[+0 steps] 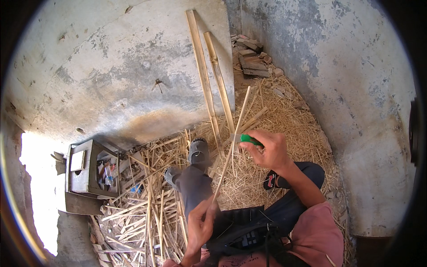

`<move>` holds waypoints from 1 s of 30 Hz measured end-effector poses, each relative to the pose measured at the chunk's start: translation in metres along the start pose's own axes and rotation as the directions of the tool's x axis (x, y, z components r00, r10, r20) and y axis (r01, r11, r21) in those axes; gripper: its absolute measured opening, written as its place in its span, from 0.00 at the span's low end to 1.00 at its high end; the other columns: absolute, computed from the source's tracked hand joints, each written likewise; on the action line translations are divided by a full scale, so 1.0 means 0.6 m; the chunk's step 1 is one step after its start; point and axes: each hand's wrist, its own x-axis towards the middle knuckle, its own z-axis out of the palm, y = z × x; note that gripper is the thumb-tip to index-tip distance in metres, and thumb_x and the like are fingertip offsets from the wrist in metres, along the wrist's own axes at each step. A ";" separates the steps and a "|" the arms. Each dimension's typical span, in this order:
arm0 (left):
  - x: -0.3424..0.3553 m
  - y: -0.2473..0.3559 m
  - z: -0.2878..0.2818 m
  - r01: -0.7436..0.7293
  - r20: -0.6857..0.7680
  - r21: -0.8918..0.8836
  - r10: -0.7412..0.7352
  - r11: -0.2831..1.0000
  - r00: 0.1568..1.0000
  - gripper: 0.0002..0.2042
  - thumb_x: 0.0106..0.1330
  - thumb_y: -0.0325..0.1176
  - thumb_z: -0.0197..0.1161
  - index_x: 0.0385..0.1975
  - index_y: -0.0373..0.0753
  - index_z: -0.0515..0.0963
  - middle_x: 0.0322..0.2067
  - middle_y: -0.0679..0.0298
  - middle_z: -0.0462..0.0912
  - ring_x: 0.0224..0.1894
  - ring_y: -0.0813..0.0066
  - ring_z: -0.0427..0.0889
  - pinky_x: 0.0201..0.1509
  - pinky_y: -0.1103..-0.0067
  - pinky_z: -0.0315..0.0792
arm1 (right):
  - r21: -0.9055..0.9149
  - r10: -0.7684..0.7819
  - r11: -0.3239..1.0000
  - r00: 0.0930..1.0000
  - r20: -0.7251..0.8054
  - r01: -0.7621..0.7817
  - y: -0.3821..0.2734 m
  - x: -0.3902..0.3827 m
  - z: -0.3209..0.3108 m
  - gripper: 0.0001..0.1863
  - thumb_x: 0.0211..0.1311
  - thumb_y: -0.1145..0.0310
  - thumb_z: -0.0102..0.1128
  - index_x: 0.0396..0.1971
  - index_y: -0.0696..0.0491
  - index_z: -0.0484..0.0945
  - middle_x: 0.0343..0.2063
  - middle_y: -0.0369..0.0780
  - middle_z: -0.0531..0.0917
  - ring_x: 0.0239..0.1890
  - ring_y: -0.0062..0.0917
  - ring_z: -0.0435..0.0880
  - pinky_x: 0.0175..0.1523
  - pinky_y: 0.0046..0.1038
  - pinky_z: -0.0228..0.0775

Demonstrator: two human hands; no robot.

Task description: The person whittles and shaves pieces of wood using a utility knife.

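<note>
Weathered plaster walls (338,111) around a floor (293,124) covered in straw-like litter. Thin pale strip (241,115) slants across the centre; lower end pinched between thumb and fingers of the left hand (200,224), the long remainder projecting up beyond them. Right hand (272,149): fingers closed around a green-handled blade (251,140), its edge at the strip's mid-length; contact cannot be determined. Outward: loose split lengths (149,213) lower left, two poles (202,62) against the wall, wooden box (81,179) at far left.
</note>
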 end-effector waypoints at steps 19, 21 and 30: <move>-0.048 -0.031 -0.028 0.193 0.056 -0.003 -0.192 0.981 0.980 0.18 0.83 0.37 0.59 0.66 0.35 0.81 0.28 0.76 0.72 0.27 0.90 0.67 0.29 0.86 0.61 | -0.139 0.071 0.988 0.997 -0.020 -0.073 0.085 0.026 0.006 0.16 0.72 0.53 0.69 0.45 0.50 0.91 0.21 0.37 0.88 0.16 0.23 0.80 0.23 0.29 0.68; -0.051 -0.039 -0.030 0.176 0.066 -0.053 -0.173 0.983 0.983 0.18 0.84 0.37 0.59 0.66 0.35 0.81 0.27 0.76 0.72 0.26 0.90 0.67 0.28 0.86 0.61 | -0.164 0.051 0.985 0.998 -0.043 -0.058 0.090 0.029 0.009 0.16 0.72 0.52 0.69 0.45 0.50 0.91 0.21 0.38 0.87 0.16 0.24 0.81 0.23 0.29 0.70; -0.090 -0.049 -0.050 0.262 0.142 -0.042 -0.254 0.964 0.957 0.19 0.84 0.38 0.59 0.65 0.34 0.82 0.26 0.76 0.71 0.26 0.90 0.67 0.28 0.85 0.61 | -0.159 0.495 0.832 0.840 -0.220 -0.532 0.209 0.073 -0.045 0.22 0.78 0.51 0.62 0.51 0.55 0.89 0.16 0.36 0.82 0.14 0.19 0.76 0.21 0.29 0.66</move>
